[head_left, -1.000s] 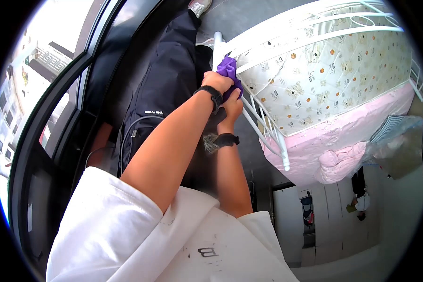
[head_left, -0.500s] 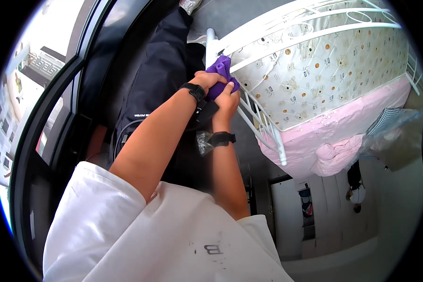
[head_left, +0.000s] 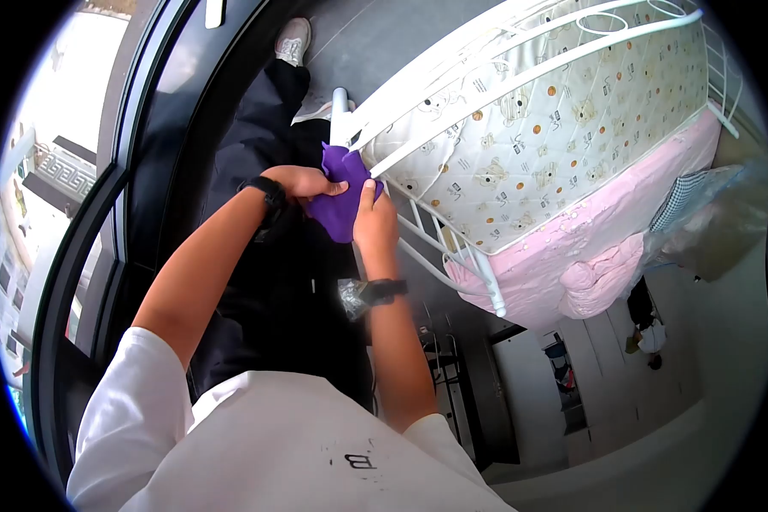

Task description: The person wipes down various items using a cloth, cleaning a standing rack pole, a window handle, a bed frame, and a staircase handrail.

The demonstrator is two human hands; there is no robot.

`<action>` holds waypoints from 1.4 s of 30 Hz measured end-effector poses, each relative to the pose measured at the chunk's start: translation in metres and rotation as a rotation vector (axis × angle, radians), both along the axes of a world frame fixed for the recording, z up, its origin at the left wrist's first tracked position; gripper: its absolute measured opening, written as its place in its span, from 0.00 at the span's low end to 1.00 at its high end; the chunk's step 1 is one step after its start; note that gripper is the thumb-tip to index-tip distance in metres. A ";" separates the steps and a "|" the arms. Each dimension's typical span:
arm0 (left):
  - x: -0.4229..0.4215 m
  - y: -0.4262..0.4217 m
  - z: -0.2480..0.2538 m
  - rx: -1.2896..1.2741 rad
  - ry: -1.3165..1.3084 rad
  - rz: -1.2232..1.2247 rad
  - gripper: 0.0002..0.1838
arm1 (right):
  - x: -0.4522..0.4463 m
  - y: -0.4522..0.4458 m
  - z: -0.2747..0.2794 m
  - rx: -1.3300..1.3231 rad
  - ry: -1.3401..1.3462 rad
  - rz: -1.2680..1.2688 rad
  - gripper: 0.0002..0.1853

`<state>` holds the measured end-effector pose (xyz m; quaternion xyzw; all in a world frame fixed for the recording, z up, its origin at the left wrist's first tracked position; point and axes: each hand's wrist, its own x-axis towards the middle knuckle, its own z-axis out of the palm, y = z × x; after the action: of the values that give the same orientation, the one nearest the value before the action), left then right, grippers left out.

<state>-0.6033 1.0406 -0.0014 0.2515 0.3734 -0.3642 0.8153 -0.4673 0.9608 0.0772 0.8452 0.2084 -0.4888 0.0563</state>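
Purple cloth [head_left: 337, 215]: as it opens out flatter, we have it stretched between us, just beside the white bed frame [head_left: 340, 121].
Left hand [head_left: 301, 181]: we're pinching one side, thumb on top.
Right hand [head_left: 375, 225]: we're gripping the opposite edge, thumb raised.

Bedroom, looks like a home; white metal bed frame [head_left: 490, 286] with curled rails; mattress [head_left: 563, 128] printed with bears and balls; bunched pink bedding [head_left: 602, 277] near its lower edge, checked cloth [head_left: 676, 205] by the right corner; grey floor [head_left: 358, 43]; big dark-framed window [head_left: 77, 85] at left, buildings [head_left: 68, 171] outside; pale panels [head_left: 610, 358] and open shelves [head_left: 563, 375] in the background, contents too small to tell.
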 end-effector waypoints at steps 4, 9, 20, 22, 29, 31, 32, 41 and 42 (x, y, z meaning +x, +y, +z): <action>0.014 0.018 0.013 0.377 -0.134 -0.274 0.32 | 0.023 0.004 -0.003 -0.111 0.122 0.054 0.36; 0.031 0.033 0.034 0.655 -0.154 -0.329 0.33 | 0.040 0.018 -0.006 0.035 0.006 0.055 0.31; 0.079 0.073 0.020 0.430 -0.270 0.207 0.33 | 0.121 0.100 -0.023 0.489 0.146 -0.888 0.35; 0.079 0.069 0.017 0.481 -0.306 0.133 0.31 | 0.127 0.104 -0.030 0.529 0.159 -0.869 0.34; 0.073 0.058 0.036 0.490 -0.145 0.656 0.42 | 0.106 0.086 0.010 0.522 0.205 -0.194 0.19; 0.066 0.062 0.034 0.536 -0.139 0.759 0.50 | 0.102 0.080 0.018 0.441 0.282 0.040 0.18; 0.063 0.066 0.033 0.513 -0.183 0.776 0.51 | 0.101 0.076 0.018 0.427 0.350 0.082 0.17; 0.033 0.073 0.014 1.038 -0.358 -0.058 0.17 | 0.108 0.070 0.009 0.606 0.183 0.336 0.10; 0.032 0.072 0.012 1.029 -0.369 0.140 0.20 | 0.110 0.068 0.006 0.712 0.029 0.319 0.10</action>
<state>-0.5711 1.1129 0.0106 0.6518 0.3697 -0.0296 0.6615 -0.3576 1.0284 0.0832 0.7619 0.4947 -0.3827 -0.1683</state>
